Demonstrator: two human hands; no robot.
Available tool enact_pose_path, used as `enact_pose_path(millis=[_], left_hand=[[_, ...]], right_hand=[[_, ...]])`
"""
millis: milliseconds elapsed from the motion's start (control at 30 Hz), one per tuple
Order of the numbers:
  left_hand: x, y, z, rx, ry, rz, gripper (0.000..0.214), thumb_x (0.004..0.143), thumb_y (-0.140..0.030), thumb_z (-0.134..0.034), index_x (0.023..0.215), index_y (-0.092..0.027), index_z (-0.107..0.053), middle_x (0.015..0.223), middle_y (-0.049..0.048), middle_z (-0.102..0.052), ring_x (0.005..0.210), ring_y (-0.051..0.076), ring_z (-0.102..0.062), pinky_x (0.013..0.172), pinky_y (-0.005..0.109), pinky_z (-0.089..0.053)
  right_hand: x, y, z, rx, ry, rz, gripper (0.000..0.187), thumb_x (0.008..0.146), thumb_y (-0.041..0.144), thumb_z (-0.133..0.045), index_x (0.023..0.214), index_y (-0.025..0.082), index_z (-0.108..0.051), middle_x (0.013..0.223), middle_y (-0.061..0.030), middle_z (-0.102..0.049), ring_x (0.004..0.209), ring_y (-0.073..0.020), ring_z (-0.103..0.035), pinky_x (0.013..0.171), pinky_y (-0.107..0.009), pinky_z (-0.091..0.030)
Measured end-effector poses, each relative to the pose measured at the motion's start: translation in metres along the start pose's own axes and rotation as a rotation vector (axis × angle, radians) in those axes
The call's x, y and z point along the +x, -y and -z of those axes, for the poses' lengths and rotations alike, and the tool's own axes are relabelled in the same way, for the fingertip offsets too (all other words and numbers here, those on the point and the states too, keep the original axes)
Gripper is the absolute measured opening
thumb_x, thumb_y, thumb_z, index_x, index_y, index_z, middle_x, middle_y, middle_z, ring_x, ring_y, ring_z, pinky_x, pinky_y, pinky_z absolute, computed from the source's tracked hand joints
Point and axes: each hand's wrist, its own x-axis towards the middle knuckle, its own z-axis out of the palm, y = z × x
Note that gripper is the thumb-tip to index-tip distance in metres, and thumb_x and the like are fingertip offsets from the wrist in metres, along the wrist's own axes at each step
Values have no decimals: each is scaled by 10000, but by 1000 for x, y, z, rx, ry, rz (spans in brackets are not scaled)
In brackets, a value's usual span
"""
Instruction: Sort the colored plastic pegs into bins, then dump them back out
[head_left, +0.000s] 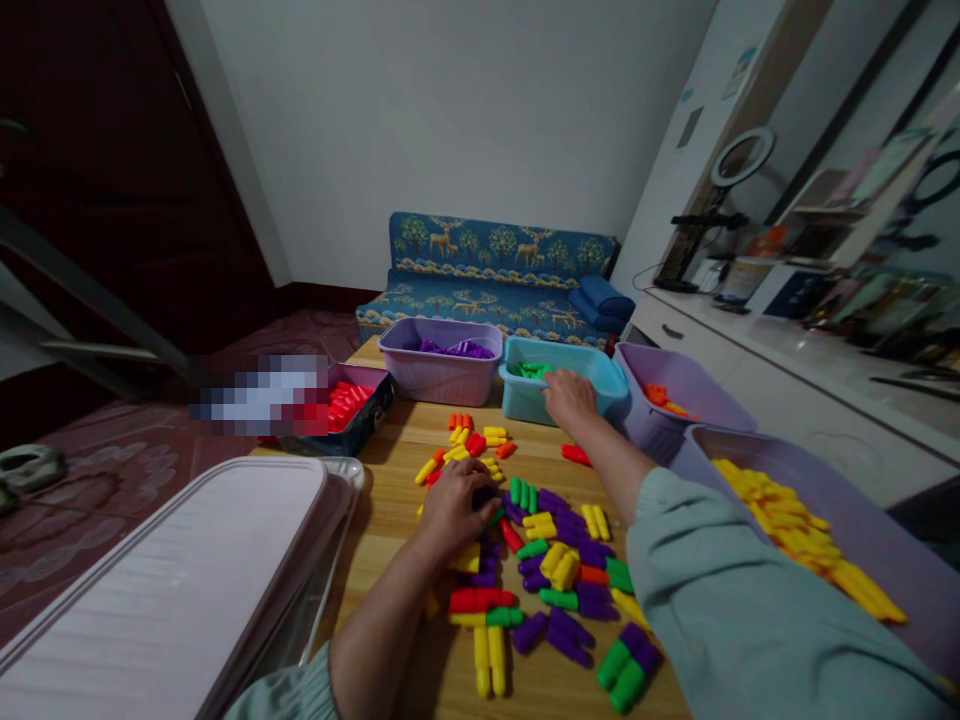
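Observation:
My left hand (455,508) rests palm down on a pile of coloured plastic pegs (559,570) spread over the wooden table (397,500), its fingers curled over some pieces that I cannot make out. My right hand (568,398) reaches over the rim of a teal bin (592,368) that holds green pegs (529,370); its fingers are bent down and whatever is under them is hidden. Purple, yellow, green, red and orange pegs lie mixed between both forearms.
A lilac bin of purple pegs (442,360) stands left of the teal one. A dark bin of red pegs (358,405) is far left, a lilac bin of orange pegs (679,400) right, a large bin of yellow pegs (810,530) nearer right. A lidded clear box (180,580) sits at the near left.

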Motion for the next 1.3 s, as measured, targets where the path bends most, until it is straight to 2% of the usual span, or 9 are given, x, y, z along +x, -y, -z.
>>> enact_pose_path(millis=[567, 633, 700, 767, 800, 933, 1033, 1133, 1300], left_hand=[[1, 5, -3, 15, 14, -10, 202, 799, -313, -624, 944, -215, -725, 1081, 65, -635, 1018, 240, -554, 892, 356, -425], [1, 5, -3, 16, 9, -13, 204, 796, -311, -627, 947, -214, -723, 1085, 65, -635, 1023, 241, -553, 893, 355, -423], [1, 4, -4, 16, 3, -12, 200, 792, -306, -630, 944, -216, -722, 1088, 63, -635, 1025, 240, -551, 892, 353, -421], [1, 3, -3, 15, -2, -5, 197, 787, -297, -635, 942, -215, -723, 1091, 63, -635, 1024, 241, -548, 890, 354, -419], [1, 3, -3, 15, -2, -3, 196, 783, -291, -639, 942, -214, -724, 1091, 64, -636, 1022, 242, -548, 888, 356, -418], [0, 2, -2, 8, 0, 0, 192, 767, -269, -657, 937, -211, -725, 1089, 64, -640, 1017, 242, -545, 891, 358, -415], [0, 3, -3, 3, -11, -4, 189, 775, -272, -654, 938, -206, -722, 1083, 63, -642, 1021, 240, -545, 897, 355, -414], [1, 4, -4, 4, -17, -10, 190, 782, -275, -649, 944, -206, -720, 1078, 61, -642, 1018, 237, -548, 890, 350, -417], [1, 4, -4, 7, -14, -15, 171, 785, -258, -644, 929, -214, -723, 1067, 55, -643, 999, 230, -556, 878, 348, -422]], right_hand=[[-18, 5, 4, 56, -19, -52, 227, 899, 245, -494, 1039, 189, -664, 1040, -116, -639, 1030, -244, -556, 840, -347, -380], [-22, 7, 7, 96, -83, -73, 265, 882, 244, -527, 1115, 190, -639, 1084, -121, -621, 1060, -256, -537, 849, -352, -388], [-31, 13, 9, 199, -207, -85, 350, 860, 246, -563, 1202, 181, -594, 1143, -125, -595, 1094, -263, -512, 875, -355, -395], [-46, 22, 9, 345, -305, -52, 365, 848, 245, -580, 1205, 173, -592, 1151, -114, -594, 1087, -249, -514, 905, -345, -398], [-56, 28, 8, 413, -312, -20, 330, 846, 245, -581, 1166, 175, -616, 1126, -104, -607, 1067, -240, -524, 915, -339, -399], [-98, 46, -11, 613, -168, 59, 145, 818, 227, -596, 918, 202, -699, 965, -66, -659, 954, -223, -569, 886, -342, -430], [-117, 47, -28, 736, -121, 49, 145, 796, 165, -580, 883, 193, -693, 954, -62, -671, 951, -213, -587, 900, -345, -439], [-122, 37, -35, 801, -133, -12, 182, 787, 122, -555, 906, 168, -684, 974, -76, -676, 968, -212, -594, 923, -349, -439], [-120, 12, -33, 747, -90, -110, 198, 777, 136, -572, 934, 144, -691, 982, -97, -683, 953, -230, -606, 899, -369, -457]])
